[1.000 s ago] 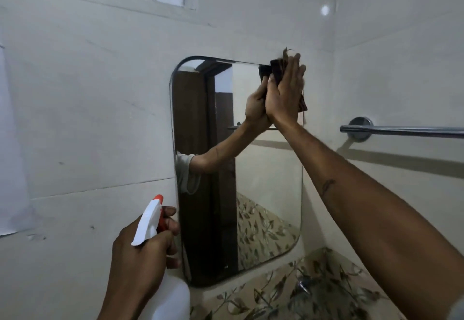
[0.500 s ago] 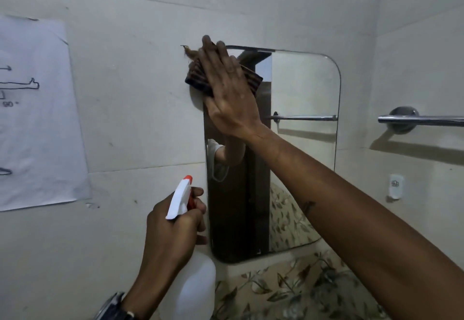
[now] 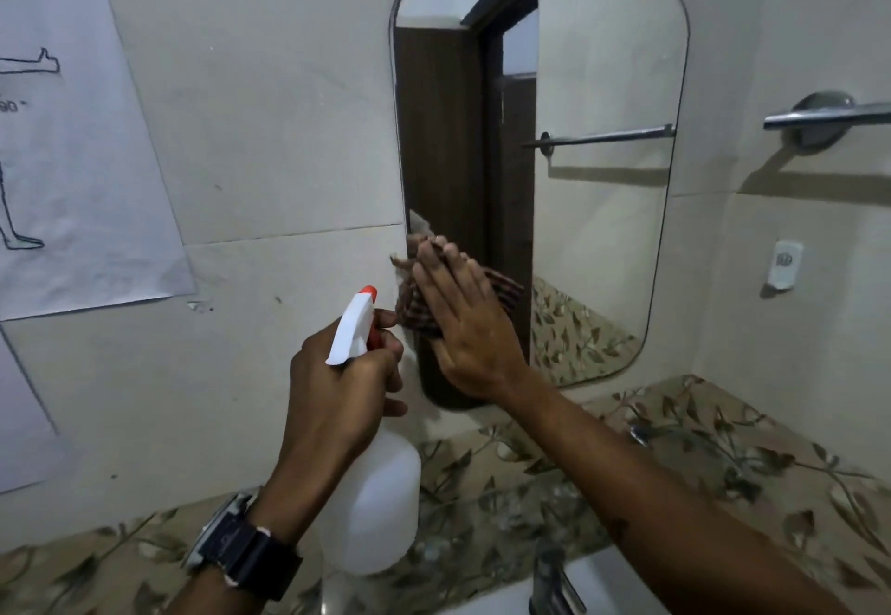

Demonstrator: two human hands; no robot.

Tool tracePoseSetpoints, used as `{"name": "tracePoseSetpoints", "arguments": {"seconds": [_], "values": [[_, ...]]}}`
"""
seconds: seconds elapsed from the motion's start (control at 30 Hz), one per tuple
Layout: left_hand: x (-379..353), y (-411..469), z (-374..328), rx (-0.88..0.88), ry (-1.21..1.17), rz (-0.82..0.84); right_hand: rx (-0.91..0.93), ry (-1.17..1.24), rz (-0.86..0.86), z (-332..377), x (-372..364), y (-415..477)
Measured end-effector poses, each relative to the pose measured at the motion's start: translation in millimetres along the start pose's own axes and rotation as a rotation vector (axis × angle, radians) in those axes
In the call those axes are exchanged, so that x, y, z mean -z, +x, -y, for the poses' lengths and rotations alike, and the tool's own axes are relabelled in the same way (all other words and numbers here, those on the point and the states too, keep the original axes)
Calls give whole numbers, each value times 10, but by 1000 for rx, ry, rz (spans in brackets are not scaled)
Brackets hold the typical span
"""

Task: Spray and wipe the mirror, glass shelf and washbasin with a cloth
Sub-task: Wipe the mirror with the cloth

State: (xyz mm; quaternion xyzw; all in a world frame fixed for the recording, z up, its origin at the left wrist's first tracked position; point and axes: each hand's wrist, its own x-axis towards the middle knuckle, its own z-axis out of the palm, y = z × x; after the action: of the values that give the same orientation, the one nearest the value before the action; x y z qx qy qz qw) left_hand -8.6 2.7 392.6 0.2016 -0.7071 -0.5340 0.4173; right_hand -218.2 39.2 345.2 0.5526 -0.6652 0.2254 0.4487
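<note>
- Right hand, flat, presses the brown striped cloth on the rounded rectangular wall mirror at 7 o'clock, down from its top edge.
- Left hand is clamped on the white spray bottle.
- Upper glass probably wiped; washbasin untouched.

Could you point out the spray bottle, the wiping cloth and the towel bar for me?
spray bottle (image 3: 373,508): head view, on its white body.
cloth (image 3: 417,313): head view, on the striped part left of the fingers.
towel bar (image 3: 819,116): head view, on the metal rail.

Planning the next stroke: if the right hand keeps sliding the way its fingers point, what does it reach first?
The right hand points up-left, so its cloth likely crosses the mirror left edge onto bare wall.
</note>
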Motion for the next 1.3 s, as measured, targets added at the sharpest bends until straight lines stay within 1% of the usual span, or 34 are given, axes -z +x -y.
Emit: {"name": "tracePoseSetpoints", "arguments": {"seconds": [0.13, 0.3, 0.53, 0.7, 0.8, 0.9, 0.97, 1.0, 1.07, 1.17, 1.23, 1.3], "values": [[44, -83, 90, 18, 27, 0, 17, 37, 80, 163, -240, -559], [150, -138, 133, 36, 42, -17, 44, 37, 173, 186, -381, -954], [159, -201, 148, 31, 44, -6, 83, 71, 336, 91, -349, -1124], [60, -301, 112, 25, 21, 32, 186, 31, 426, -55, -190, -1138], [37, -371, 89, 26, 6, 41, 237, -10, 492, -286, -76, -1271], [50, -412, 117, 26, 11, 45, 157, -3, 565, -613, 114, -1509], [63, -430, 154, 36, 16, 44, 164, -80, 611, -850, 285, -1706], [71, -437, 172, 41, 24, 43, 133, -117, 642, -967, 378, -1802], [70, -449, 201, 44, 46, 45, 2, -176, 658, -1212, 547, -1971], [41, -467, 234, 49, 57, 47, -241, -218, 612, -1436, 790, -2086], [24, -491, 253, 55, 54, 47, -398, -133, 544, -1438, 996, -2096], [35, -512, 289, 62, 50, 43, -523, -13, 417, -1337, 1183, -2037]]}}
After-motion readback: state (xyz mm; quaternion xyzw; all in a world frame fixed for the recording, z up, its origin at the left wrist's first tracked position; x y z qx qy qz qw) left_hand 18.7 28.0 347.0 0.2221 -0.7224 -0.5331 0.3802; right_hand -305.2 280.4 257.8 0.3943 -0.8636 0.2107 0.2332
